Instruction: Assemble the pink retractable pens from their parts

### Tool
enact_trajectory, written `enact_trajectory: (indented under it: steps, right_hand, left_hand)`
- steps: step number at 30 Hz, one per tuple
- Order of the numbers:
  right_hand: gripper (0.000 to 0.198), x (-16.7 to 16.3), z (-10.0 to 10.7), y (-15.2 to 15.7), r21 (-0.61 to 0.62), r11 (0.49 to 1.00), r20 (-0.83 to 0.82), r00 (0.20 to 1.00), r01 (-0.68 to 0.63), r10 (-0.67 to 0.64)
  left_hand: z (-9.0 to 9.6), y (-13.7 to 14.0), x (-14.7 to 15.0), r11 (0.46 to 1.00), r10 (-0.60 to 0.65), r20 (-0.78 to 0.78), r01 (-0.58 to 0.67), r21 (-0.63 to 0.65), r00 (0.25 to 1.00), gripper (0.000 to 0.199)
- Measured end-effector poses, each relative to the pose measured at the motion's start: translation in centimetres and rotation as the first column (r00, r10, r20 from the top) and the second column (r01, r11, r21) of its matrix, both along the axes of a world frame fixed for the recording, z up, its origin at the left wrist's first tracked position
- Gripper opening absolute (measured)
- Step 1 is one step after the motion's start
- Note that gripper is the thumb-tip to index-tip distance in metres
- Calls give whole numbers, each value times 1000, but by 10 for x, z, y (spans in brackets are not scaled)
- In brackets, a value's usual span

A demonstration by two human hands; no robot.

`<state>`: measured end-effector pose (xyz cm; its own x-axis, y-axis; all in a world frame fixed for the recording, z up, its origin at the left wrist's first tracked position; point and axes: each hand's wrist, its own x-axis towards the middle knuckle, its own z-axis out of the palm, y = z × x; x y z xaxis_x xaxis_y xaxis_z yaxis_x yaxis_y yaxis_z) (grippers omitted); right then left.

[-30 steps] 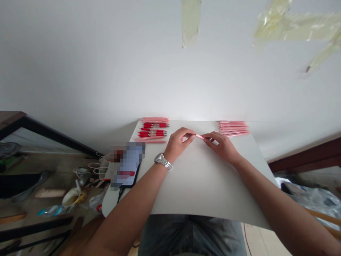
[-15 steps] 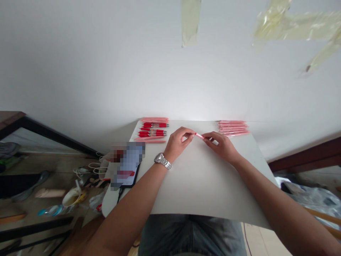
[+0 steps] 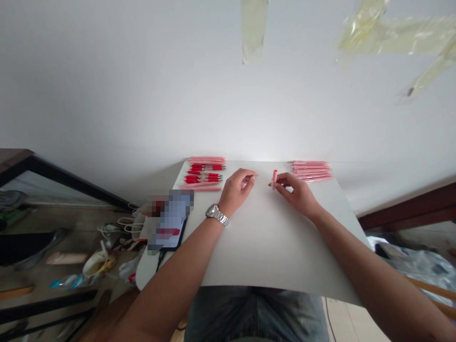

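Note:
Between thumb and fingertips, my right hand (image 3: pixel 294 192) pinches a slim pink pen part (image 3: pixel 274 176) with a red upper end. It stands nearly upright over the table, its lower end partly behind the fingers. My left hand (image 3: pixel 239 186), with a metal watch at the wrist, is a short gap to the left, thumb and index finger together. A bit of pink shows inside its curled fingers, too small to name. Red pens (image 3: pixel 204 178) lie at the table's left back, between pink pen-like sticks (image 3: pixel 206 160). More pink sticks (image 3: pixel 311 171) lie in a pile beyond my right hand.
A phone (image 3: pixel 173 221), blurred out in part, lies at the left edge of the white table (image 3: pixel 263 247) with a cable attached. Behind the table rises a white wall (image 3: pixel 228 95) with tape on it. Left on the floor are a cup (image 3: pixel 95 263) and a bottle.
My hands have come slightly apart. The pen part, held slanted between both hands before, now stands upright in my right hand only. The pens and sticks on the table have not moved.

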<state>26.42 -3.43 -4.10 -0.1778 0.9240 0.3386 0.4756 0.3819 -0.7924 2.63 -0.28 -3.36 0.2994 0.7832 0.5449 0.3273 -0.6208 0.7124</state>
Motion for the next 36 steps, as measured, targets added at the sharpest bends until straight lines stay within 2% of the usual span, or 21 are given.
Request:
enact_trajectory:
  steps: [11, 17, 22, 36]
  right_hand:
    - [29, 0, 0, 3, -9, 1000, -120, 993, 7, -8]
    - [31, 0, 1, 2, -34, 998, -130, 990, 55, -59]
    - [34, 0, -2, 4, -27, 997, -138, 988, 66, -69]
    - [30, 1, -4, 4, -4, 998, -143, 988, 61, -61]
  left_hand:
    - [-5, 6, -3, 992, 124, -17, -123, 22, 992, 15]
    - [-6, 9, -7, 963, 270, -38, -268, 41, 962, 12]
    - [-7, 11, -10, 939, 343, -64, -340, 47, 937, 11]
    - [-14, 12, -13, 914, 405, -272, -381, 139, 873, 6]
